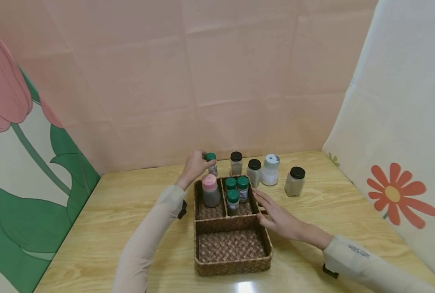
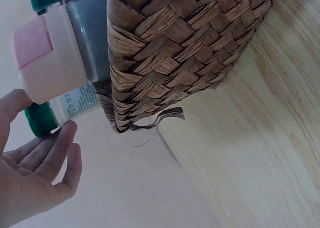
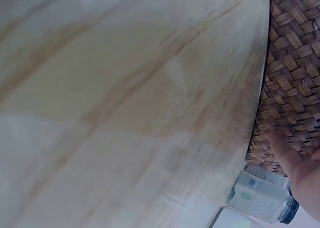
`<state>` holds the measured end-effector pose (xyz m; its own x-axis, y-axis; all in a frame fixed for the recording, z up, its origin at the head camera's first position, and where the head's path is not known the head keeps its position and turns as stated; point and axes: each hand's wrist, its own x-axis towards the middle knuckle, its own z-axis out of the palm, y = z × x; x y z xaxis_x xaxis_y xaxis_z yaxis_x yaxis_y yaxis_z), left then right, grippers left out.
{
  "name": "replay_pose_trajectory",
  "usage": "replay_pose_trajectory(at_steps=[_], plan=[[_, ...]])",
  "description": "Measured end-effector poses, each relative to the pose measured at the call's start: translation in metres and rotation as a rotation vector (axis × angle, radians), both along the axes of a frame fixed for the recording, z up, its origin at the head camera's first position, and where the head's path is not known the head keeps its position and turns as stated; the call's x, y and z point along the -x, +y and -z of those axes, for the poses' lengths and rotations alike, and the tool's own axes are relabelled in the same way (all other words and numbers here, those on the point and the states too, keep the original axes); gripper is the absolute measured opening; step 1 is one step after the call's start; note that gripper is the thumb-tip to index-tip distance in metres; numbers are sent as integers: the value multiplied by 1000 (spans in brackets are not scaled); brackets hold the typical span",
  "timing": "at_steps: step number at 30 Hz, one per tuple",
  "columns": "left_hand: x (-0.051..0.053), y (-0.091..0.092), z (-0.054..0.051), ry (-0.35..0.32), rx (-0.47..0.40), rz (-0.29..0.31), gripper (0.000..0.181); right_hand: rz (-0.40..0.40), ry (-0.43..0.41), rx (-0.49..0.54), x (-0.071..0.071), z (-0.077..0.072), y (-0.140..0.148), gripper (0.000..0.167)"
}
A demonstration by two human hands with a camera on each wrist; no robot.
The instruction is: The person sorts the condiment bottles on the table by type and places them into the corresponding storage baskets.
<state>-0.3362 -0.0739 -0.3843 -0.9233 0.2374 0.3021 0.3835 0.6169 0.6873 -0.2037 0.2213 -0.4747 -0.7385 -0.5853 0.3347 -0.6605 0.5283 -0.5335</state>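
Observation:
Behind the far left corner of the woven basket [image 1: 233, 266], my left hand [image 1: 194, 167] pinches a small spice jar [image 1: 213, 169] by its green cap. The left wrist view shows the fingertips around that green cap [image 2: 41, 120] and a printed label below it. My right hand [image 1: 281, 219] rests on the basket's right side with its fingers extended; the right wrist view shows a finger against the weave [image 3: 295, 92]. In the far left compartment stands a pink-capped bottle [image 1: 210, 193] with dark contents. Several green-capped jars [image 1: 233, 202] stand in the far right compartment.
Beyond the basket stand black-capped jars [image 1: 236, 163] and a white-capped jar [image 1: 270, 173]. Another black-capped jar [image 1: 295, 182] is farther right. The basket's wide front compartment [image 1: 233, 246] shows bare weave. A pink backdrop [image 1: 202, 81] rises behind the wooden table [image 1: 147, 179].

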Motion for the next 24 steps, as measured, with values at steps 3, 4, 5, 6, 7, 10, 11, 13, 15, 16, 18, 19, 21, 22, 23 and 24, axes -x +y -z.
replay_pose_trajectory(at_steps=[3, 4, 5, 6, 7, 10, 11, 13, 15, 16, 18, 19, 21, 22, 23, 24], plan=[[-2, -2, 0, 2, -21, 4, 21, 1, 3, -1, 0, 0, 0, 66], [-2, -3, 0, 4, -26, 5, 23, 2, 2, -1, 0, 1, 0, 66], [-3, -3, -1, 3, -29, 9, 24, 4, 2, -3, 0, 1, 0, 66], [-3, -4, -1, 4, -30, 7, 26, 6, 2, -4, 0, 1, 0, 66], [-4, -5, -2, 6, -33, 7, 26, 6, 1, -3, 0, 1, 0, 66], [-5, -6, -4, 12, -39, 5, 29, 5, -2, 1, 0, 1, 0, 66], [-5, -7, -4, 13, -42, 4, 30, 3, 0, 4, 0, 1, 0, 66], [-6, -8, -5, 17, -47, 7, 31, 1, 3, 6, 0, 1, 0, 66], [-6, -9, -6, 21, -48, 8, 31, 1, 4, 5, 0, 1, 0, 66], [-7, -9, -7, 23, -50, 10, 31, 0, 3, 3, 0, 1, -1, 66], [-7, -10, -8, 30, -50, 9, 31, -1, -2, 2, 0, 2, -1, 66], [-8, -10, -9, 33, -49, 9, 31, -1, -3, 2, -1, 2, -1, 65], [-8, -10, -11, 39, -50, 8, 31, 0, -6, 4, -1, 2, -1, 65], [-9, -10, -12, 41, -48, 9, 31, 1, -4, 4, -1, 1, 0, 65], [-9, -9, -13, 42, -45, 9, 30, 2, -1, 3, -1, 1, -1, 65], [-9, -9, -14, 42, -42, 9, 30, 3, 0, 4, -1, 1, 0, 65]])
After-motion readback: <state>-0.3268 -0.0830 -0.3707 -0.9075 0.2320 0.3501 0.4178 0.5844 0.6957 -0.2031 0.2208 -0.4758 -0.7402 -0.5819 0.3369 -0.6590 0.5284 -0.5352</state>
